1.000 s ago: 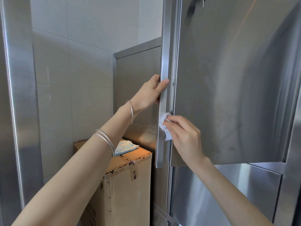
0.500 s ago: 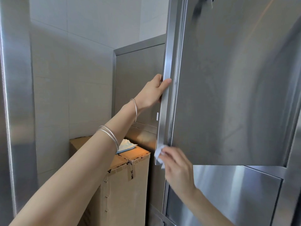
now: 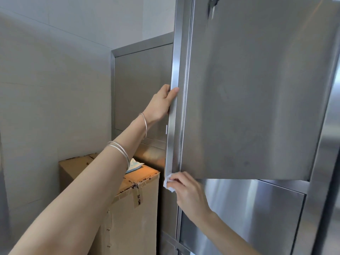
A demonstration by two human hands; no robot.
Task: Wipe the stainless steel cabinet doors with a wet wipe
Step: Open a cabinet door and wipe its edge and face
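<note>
Before a tiled wall point(image 3: 55, 92), the left grip point(image 3: 160, 103) clasps the open cabinet door point(image 3: 257, 92) by its edge. The right grip point(image 3: 187, 192) pinches the wet wipe point(image 3: 168, 185) at its bottom corner, finishing the edge pass. The next move is likely along the lower rim.

Left hand point(image 3: 160, 103) grips open cabinet door point(image 3: 257, 92) edge; right hand point(image 3: 189, 195) presses wet wipe point(image 3: 168, 184) at its bottom corner.

A cardboard box point(image 3: 132, 227) bears, perhaps, a tissue pack point(image 3: 135, 165).

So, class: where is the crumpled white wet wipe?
Head view, lower centre: the right hand pinches the wet wipe at the open steel door, bottom left corner.
</note>
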